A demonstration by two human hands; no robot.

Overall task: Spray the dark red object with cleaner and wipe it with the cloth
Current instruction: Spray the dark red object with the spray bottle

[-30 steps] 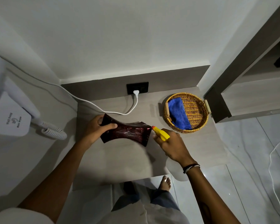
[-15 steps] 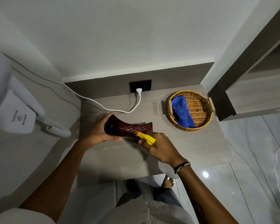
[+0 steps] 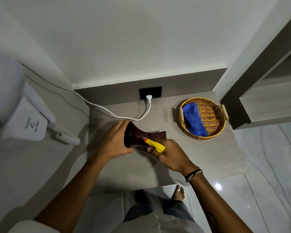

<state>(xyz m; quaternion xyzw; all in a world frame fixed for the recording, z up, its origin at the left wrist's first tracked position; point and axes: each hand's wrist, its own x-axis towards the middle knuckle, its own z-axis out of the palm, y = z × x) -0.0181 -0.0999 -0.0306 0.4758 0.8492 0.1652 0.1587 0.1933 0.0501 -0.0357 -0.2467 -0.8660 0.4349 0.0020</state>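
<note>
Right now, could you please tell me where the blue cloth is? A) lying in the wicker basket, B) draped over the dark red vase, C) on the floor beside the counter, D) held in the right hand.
A: the blue cloth lies inside the wicker basket on the counter, apart from both hands; the right hand holds the yellow spray bottle instead.

Wall-mounted hair dryer (image 3: 26,125) | left of the counter (image 3: 208,153) | printed label reads "Hair dryer", sideways | second line and small logo illegible.
</note>
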